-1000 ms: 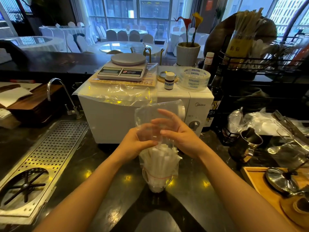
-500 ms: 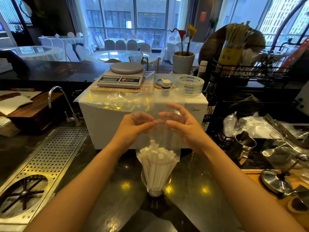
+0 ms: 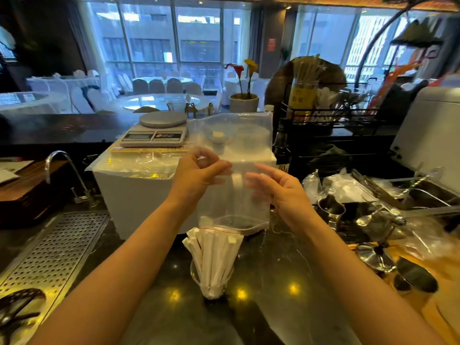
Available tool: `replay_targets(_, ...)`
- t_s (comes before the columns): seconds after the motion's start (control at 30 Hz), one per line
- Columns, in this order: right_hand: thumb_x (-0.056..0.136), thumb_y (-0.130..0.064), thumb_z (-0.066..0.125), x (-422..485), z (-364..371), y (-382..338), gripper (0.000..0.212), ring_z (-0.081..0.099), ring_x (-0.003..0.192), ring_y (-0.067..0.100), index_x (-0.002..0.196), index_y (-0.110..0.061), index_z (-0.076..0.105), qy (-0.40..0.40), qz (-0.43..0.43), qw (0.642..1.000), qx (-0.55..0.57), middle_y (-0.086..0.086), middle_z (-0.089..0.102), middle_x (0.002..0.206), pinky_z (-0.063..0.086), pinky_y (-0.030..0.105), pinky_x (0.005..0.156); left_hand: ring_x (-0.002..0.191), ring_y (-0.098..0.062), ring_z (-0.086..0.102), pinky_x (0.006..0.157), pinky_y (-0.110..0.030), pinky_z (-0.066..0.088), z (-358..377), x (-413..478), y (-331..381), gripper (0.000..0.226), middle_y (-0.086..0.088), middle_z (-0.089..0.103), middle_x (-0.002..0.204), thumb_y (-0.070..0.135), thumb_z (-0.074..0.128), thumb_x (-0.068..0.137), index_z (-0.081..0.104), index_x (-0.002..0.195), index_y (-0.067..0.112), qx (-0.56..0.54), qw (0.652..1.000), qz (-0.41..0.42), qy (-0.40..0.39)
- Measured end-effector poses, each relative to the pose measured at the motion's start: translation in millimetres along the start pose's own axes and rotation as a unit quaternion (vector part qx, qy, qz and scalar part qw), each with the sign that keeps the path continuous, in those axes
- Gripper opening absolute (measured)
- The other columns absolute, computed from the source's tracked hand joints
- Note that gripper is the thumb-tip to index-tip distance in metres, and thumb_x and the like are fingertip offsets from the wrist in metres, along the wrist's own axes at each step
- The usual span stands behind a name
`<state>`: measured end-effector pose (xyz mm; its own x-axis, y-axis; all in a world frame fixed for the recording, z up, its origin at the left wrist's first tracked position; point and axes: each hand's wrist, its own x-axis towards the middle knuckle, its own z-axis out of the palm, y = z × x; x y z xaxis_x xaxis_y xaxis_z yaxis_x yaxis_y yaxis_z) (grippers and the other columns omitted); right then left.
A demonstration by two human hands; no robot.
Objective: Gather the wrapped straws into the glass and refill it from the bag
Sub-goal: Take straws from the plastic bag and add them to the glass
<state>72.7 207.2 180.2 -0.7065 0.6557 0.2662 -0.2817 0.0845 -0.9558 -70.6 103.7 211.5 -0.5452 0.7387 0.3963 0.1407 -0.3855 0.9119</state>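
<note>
Head view, and the clear zip bag [image 3: 234, 170] is up in the air, upside down, its red-lined mouth hanging open just above the glass [image 3: 211, 282]. The left hand [image 3: 199, 175] has its fingers [image 3: 219, 170] pinched together on the bag's film, up near the middle of the sheet. The right hand [image 3: 278, 188] sits against the bag's other side with its fingers spread apart; whether it really grips the plastic, I cannot tell. Below the bag's mouth, the wrapped straws [image 3: 214, 255] stand fanned out in the glass, tips splaying wide, and the glass rests on the dark tabletop [image 3: 286, 270] in front of the white appliance [image 3: 139, 192]. The bag looks empty from here, so the tipping-out seems nearly done.

To finish this well: lift the bag straight up over the glass, not sideways, because the zip lip sits right by the straw tips and a snag could drag the whole bundle over. That glass is narrow at the foot and top-heavy now. Give the film a gentle shake to check nothing clings inside, then set the bag down well clear of the glass.
</note>
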Motion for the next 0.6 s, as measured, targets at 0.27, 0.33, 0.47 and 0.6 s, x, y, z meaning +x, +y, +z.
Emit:
replay_targets(0.27, 0.094, -0.017, 0.042, -37.5, -52.7, -7.7, 0.023, 0.070, 0.072, 0.005, 0.089, -0.025, 0.063, 0.114, 0.028, 0.991, -0.063, -0.003, 0.071, 0.086, 0.055, 0.017, 0.053, 0.060, -0.008, 0.069, 0.050, -0.018, 0.054, 47.3, -3.8, -23.1, 0.016, 0.003, 0.072, 0.059, 0.004, 0.062, 0.079, 0.053, 0.073, 0.017, -0.008, 0.999, -0.043, -0.030)
replay_targets(0.33, 0.094, -0.018, 0.042, -46.5, -66.8, -8.0, 0.024, 0.071, 0.065, 0.006, 0.086, -0.023, 0.064, 0.135, 0.038, 0.988, -0.068, -0.001, 0.071, 0.082, 0.054, 0.018, 0.048, 0.056, -0.006, 0.067, 0.046, -0.015, 0.051, 57.8, -5.9, -31.0, 0.016, -0.002, 0.069, 0.063, 0.003, 0.059, 0.081, 0.054, 0.072, 0.016, 0.010, 0.998, -0.050, -0.032)
replay_targets(0.47, 0.094, -0.017, 0.044, -61.8, -89.0, 3.5, 0.024, 0.061, 0.059, 0.016, 0.083, -0.016, 0.065, 0.188, 0.065, 0.971, -0.129, 0.009, 0.064, 0.073, 0.051, 0.027, 0.053, 0.045, -0.001, 0.061, 0.042, -0.012, 0.047, 79.2, -13.6, -55.0, 0.008, -0.005, 0.062, 0.069, 0.007, 0.054, 0.085, 0.055, 0.081, 0.014, 0.081, 0.993, -0.076, -0.038)
replay_targets(0.6, 0.095, -0.012, 0.041, -72.9, -103.1, 23.5, 0.028, 0.054, 0.039, 0.009, 0.074, -0.012, 0.060, 0.223, 0.090, 0.955, -0.173, 0.004, 0.058, 0.053, 0.047, 0.021, 0.040, 0.051, -0.008, 0.063, 0.049, -0.023, 0.053, 98.1, -33.4, -84.7, 0.048, -0.001, 0.064, 0.081, 0.021, 0.056, 0.086, 0.031, 0.126, 0.015, 0.096, 0.975, -0.184, -0.080)
